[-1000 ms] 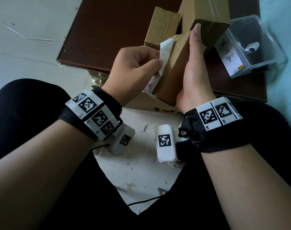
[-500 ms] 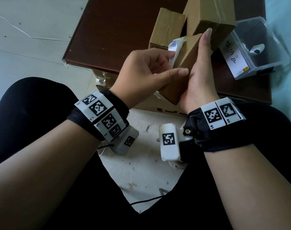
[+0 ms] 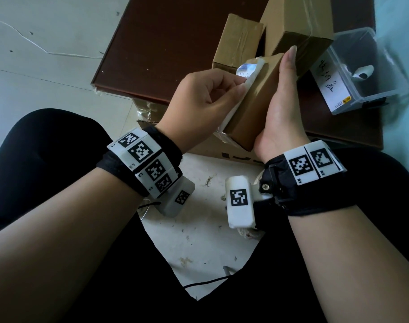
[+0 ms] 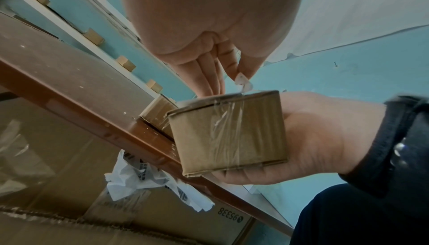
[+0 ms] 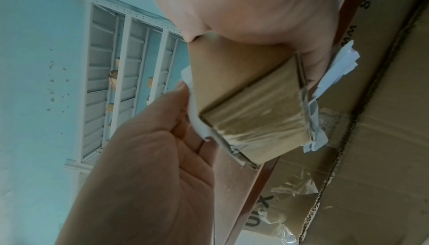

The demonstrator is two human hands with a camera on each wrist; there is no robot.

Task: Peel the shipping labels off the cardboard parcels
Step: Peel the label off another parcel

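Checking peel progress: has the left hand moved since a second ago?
Yes, slightly: the left hand shifted right, its fingers now below the right end of the taped box.

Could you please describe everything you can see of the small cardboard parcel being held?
The small cardboard parcel is a plain brown oblong box with clear tape wrapped over its end. The right hand cradles it, tilted, above the table edge. A white shipping label, partly lifted and curling, clings to its left face, where the left hand pinches it.
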